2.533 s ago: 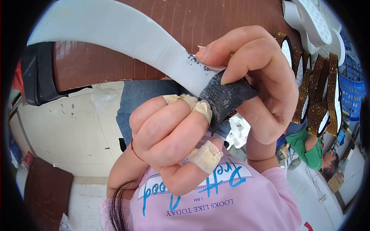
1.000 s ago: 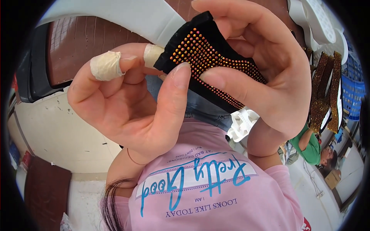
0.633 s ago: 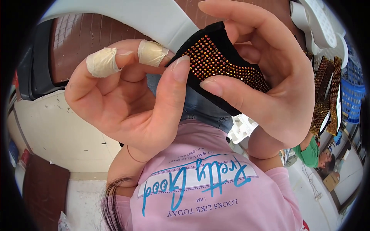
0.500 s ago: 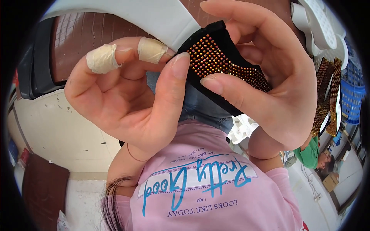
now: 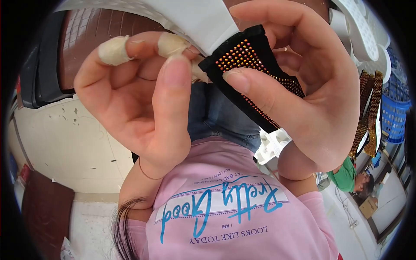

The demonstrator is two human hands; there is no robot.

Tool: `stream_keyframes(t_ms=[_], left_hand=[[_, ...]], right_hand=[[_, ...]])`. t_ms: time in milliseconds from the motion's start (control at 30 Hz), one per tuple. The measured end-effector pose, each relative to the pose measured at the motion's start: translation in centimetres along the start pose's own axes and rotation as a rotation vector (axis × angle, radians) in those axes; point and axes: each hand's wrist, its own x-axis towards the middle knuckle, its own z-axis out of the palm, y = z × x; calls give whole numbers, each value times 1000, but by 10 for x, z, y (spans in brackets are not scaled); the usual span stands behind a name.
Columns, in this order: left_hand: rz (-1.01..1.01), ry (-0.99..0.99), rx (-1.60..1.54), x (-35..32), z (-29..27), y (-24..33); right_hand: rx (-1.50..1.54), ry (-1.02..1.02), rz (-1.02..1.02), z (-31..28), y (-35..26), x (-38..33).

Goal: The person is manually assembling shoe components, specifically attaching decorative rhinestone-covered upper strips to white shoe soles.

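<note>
A black strap (image 5: 241,54), studded with orange and gold rhinestones, is held up in front of my chest. My right hand (image 5: 299,104) grips it, thumb across its studded face and the other fingers curled behind. My left hand (image 5: 138,95) is closed in a pinch just left of the strap's end, thumb against the fingertips. Beige tape (image 5: 115,51) wraps two places on its fingers. A small pale piece (image 5: 198,71) shows beside that pinch; whether the fingers hold it I cannot make out. Behind the strap's top end, a smooth white curved piece (image 5: 208,21) reaches toward the upper edge.
More rhinestone straps (image 5: 372,112) hang at the right, near white perforated pieces (image 5: 359,32) and a blue plastic basket (image 5: 396,117). A dark brown surface (image 5: 104,39) lies beyond my hands. At the right, a person in a green top (image 5: 344,175) is in the background.
My left thumb has come off the strap's edge and moved left onto its own fingertips. The strap's end has shifted slightly right with my right hand still gripping it.
</note>
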Motion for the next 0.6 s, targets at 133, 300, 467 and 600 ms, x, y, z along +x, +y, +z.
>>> stream_keyframes(t_ms=[133,300,467,600], left_hand=[[-43,-28,-54,-5,-4,-2],[-24,-106,15,-5,-5,-6],[-45,-119,-70,-6,-3,-9],[-44,-150,-3,-9,-3,-11]], right_hand=[[28,6,47,3,-2,2],[10,-11,78,3,-5,4],[-158,-103,120,-6,-16,13],[-160,-185,165,-8,-20,15]])
